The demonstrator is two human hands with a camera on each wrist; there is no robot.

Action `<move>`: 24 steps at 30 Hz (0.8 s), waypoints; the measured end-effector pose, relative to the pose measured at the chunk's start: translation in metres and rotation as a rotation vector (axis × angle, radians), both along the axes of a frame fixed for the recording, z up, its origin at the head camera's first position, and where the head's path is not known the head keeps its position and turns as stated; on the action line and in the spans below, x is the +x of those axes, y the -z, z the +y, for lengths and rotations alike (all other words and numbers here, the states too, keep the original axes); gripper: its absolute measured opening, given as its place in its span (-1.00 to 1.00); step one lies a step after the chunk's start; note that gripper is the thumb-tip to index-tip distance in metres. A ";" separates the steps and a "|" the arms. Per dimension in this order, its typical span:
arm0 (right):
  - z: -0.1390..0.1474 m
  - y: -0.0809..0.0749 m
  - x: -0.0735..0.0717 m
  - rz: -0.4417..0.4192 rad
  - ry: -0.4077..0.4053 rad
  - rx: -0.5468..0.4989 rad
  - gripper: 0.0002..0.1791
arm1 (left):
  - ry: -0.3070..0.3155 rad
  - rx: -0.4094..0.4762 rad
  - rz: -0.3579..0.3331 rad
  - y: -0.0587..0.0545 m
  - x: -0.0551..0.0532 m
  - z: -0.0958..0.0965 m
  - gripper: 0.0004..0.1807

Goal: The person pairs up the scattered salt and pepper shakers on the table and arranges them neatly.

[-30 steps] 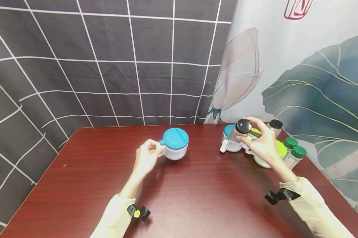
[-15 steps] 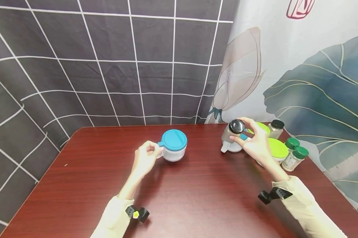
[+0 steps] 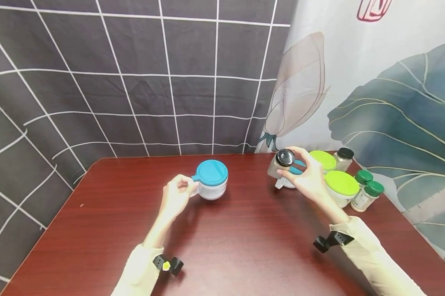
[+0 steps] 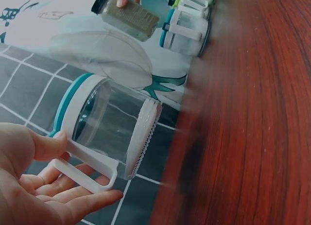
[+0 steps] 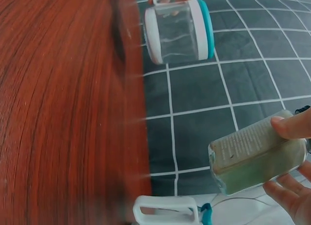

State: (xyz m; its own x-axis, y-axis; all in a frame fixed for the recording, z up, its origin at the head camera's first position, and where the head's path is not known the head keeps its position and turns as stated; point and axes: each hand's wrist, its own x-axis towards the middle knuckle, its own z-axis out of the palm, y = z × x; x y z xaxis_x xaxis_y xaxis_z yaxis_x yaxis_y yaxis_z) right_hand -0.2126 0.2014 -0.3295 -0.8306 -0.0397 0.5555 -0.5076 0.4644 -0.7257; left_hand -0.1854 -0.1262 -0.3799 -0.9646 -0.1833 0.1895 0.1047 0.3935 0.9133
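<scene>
In the head view my left hand [image 3: 176, 197] grips the white handle of a clear jar [image 3: 213, 191] with a blue lid. The left wrist view shows that handle [image 4: 92, 169] between thumb and fingers, the jar body see-through and raised off the table. My right hand [image 3: 308, 176] pinches a black-capped spice bottle [image 3: 276, 167] between thumb and fingers. Its printed label and pale contents [image 5: 257, 154] show in the right wrist view. Behind and below this bottle stands a second blue-lidded jar [image 3: 290, 185], partly covered by the bottle and hand.
At the right end of the dark red table [image 3: 230, 246] stand two lime-lidded jars [image 3: 342, 183], two green-capped shakers [image 3: 363, 200] and another black-capped bottle [image 3: 342, 161]. A grey checked cloth [image 3: 141, 98] and a flowered curtain [image 3: 389, 107] hang along the back edge.
My right hand has carried the spice bottle leftward, uncovering the lime-lidded jars. The left hand and its jar have shifted slightly left.
</scene>
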 end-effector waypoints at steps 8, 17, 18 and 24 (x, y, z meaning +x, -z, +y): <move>-0.006 0.018 -0.017 -0.025 0.006 -0.009 -0.32 | -0.025 0.033 -0.015 0.000 0.002 -0.009 -0.85; -0.017 0.027 -0.023 0.009 -0.002 0.006 -0.33 | -0.079 0.032 -0.019 0.003 0.000 -0.015 -0.86; -0.019 0.027 -0.023 0.017 -0.007 0.003 -0.33 | -0.084 0.034 -0.020 0.003 -0.001 -0.015 -0.86; -0.027 0.030 -0.025 0.036 -0.033 0.011 -0.32 | -0.103 0.051 -0.031 0.005 0.000 -0.017 -0.85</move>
